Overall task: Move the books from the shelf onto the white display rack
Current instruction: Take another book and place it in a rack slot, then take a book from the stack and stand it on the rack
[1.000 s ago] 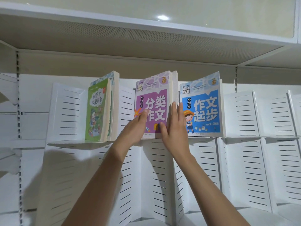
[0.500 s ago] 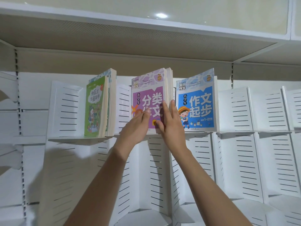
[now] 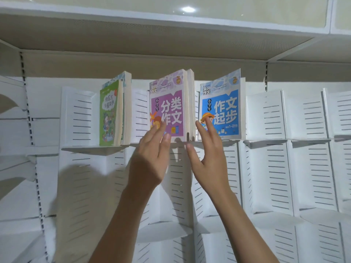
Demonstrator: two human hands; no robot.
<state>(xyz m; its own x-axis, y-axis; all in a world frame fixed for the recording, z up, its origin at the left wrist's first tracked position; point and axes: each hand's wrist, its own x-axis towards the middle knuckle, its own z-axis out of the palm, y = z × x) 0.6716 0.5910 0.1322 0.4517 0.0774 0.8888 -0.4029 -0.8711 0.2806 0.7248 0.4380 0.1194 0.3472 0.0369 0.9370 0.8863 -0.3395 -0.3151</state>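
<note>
Both hands have come off the purple book point(image 3: 169, 109): the left hand point(image 3: 152, 158) and right hand point(image 3: 207, 158) hang open, holding nothing, at its 7 and 5 o'clock. It stands upright on the white display rack point(image 3: 266, 114), likely placed.

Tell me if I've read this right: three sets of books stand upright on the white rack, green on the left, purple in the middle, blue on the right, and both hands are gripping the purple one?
Nearly. The head view shows both the left hand and right hand open with fingers spread, gripping nothing. The green book, purple book and blue book stand as you say.
</note>
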